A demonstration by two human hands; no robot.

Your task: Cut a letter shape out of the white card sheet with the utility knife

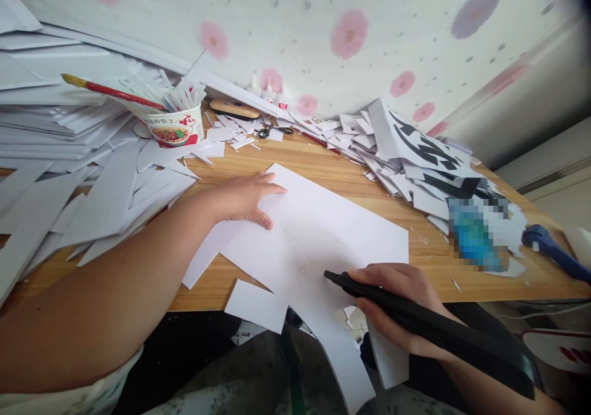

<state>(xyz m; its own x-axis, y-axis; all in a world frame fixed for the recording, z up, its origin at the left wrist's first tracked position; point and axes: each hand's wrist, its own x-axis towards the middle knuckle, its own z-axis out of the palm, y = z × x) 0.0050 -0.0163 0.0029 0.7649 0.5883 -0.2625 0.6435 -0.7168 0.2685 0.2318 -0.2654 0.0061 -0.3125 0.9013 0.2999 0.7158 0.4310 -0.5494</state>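
My left hand (247, 201) lies with spread fingers on a white foam board (341, 218), near its far left corner. The board rests on the wooden table, and its cut strips (344, 353) hang past the front edge. Faint lines mark its middle. In my right hand (406, 292) is a long black utility knife (438, 329), its narrow tip pointing left and close to the board's surface. I cannot tell whether the blade touches the board. A small white offcut (258, 304) sticks out over the table edge, left of the strips.
Stacked white boards and offcuts (55, 125) cover the left side. A paper cup (178, 128) holds a brush (115, 92) and strips. Scissors (274, 132) and glue bottles (269, 92) lie behind. More scraps (415, 175) and a blue-handled tool (554, 249) are at right.
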